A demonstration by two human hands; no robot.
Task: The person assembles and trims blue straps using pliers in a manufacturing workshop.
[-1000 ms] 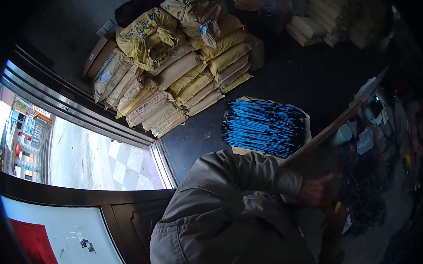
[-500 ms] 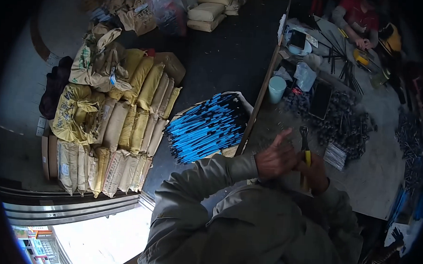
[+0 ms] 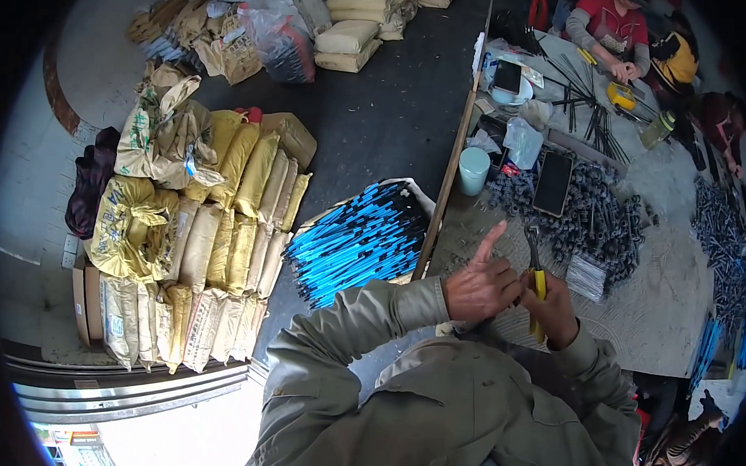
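Over the near edge of the worktable (image 3: pixel 643 328), both hands are close together in front of my chest. My right hand (image 3: pixel 557 314) is wrapped round pliers (image 3: pixel 539 283) with yellow handles, their dark metal head turned away from me. Beside it, my left hand (image 3: pixel 485 286) has its index finger stretched out and its other fingers curled in. Whatever those curled fingers hold, if anything, is hidden. Beyond the hands lies a heap of small dark parts (image 3: pixel 590 213), with a dark phone (image 3: pixel 552 182) on top and a bundle of thin pale sticks (image 3: pixel 586 277) at its near side.
A pale blue cup (image 3: pixel 474 171) stands near the table's left edge (image 3: pixel 455 162). Left of it, blue and black rods (image 3: pixel 356 245) fill an open container. Stacked sacks (image 3: pixel 223 235) stand farther left. Across the table a person in red (image 3: pixel 615 31) works beside a yellow tool (image 3: pixel 620 95).
The picture has brightened and the view has shifted slightly. My left hand's index finger now stands out clearly, while my right hand keeps its grip on the pliers.
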